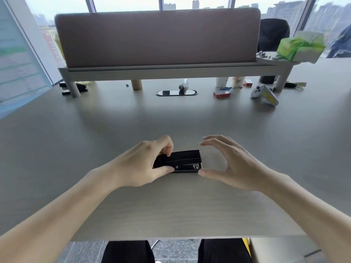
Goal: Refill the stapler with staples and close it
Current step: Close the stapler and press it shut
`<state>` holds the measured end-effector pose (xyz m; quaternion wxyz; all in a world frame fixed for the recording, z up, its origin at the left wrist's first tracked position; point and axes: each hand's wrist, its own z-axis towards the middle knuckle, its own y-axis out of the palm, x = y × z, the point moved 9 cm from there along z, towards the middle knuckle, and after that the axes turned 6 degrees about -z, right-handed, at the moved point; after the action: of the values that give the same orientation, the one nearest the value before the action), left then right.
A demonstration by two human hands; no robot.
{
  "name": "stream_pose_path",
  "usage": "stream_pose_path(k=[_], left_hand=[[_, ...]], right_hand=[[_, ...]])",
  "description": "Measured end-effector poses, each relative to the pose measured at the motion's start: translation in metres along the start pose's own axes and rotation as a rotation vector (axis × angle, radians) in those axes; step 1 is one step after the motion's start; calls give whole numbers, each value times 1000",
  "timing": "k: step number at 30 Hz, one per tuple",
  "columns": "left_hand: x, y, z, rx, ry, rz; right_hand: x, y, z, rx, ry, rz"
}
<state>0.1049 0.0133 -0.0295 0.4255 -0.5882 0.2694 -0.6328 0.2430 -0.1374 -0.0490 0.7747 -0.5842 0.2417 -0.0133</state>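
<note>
1. So the stapler (178,161) is my landmark here. It's black, lying flat on the desk (171,120) right in front of me, close to the near edge, with its metal nose end pointing toward my right.

2. My left hand (144,164) has it pinched at the back end, thumb on the near side and fingers curled over the top. That's the only thing that hand is holding.

3. My right hand (226,164) is just off the nose end of the stapler, spread wide in a big C shape, thumb low and fingers high. It's holding nothing, and I can't tell if the thumb tip is actually touching the stapler or just beside it.

4. Progress check: the top looks down, or nearly so, with only a thin gap showing along the near side. I can't see any staples in my hands or loose next to the stapler.

5. There's a red staple box (221,94) well beyond the stapler, off to the right near the desk shelf (171,70).

6. My honest guess is it's either not opened yet or already refilled and shut. From this 1 view I can't say which, since the inside of the magazine is hidden.
</note>
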Motion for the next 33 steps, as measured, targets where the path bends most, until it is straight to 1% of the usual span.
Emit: stream_pose_path(k=[3, 5, 11, 14, 20, 24, 28, 33], left_hand=[[-8, -4, -2, 35, -1, 33], [-15, -8, 1, 93, -11, 59], [-54, -21, 33, 319, -131, 84], [-78, -27, 64, 395, -193, 105], [-124, -45, 133, 474, -281, 150], [-149, -54, 171, 487, -326, 234], [-164, -56, 200, 491, -369, 249], [-171, -55, 218, 510, -364, 246]], right_hand=[[13, 12, 5, -176, 28, -140], [19, 20, 9, -230, 35, -195], [19, 29, 33, -232, -7, -248], [22, 32, 51, -236, -26, -249], [30, 36, 80, -245, -61, -248], [32, 38, 83, -246, -75, -249], [33, 39, 83, -264, -74, -251], [34, 40, 84, -268, -73, -256]])
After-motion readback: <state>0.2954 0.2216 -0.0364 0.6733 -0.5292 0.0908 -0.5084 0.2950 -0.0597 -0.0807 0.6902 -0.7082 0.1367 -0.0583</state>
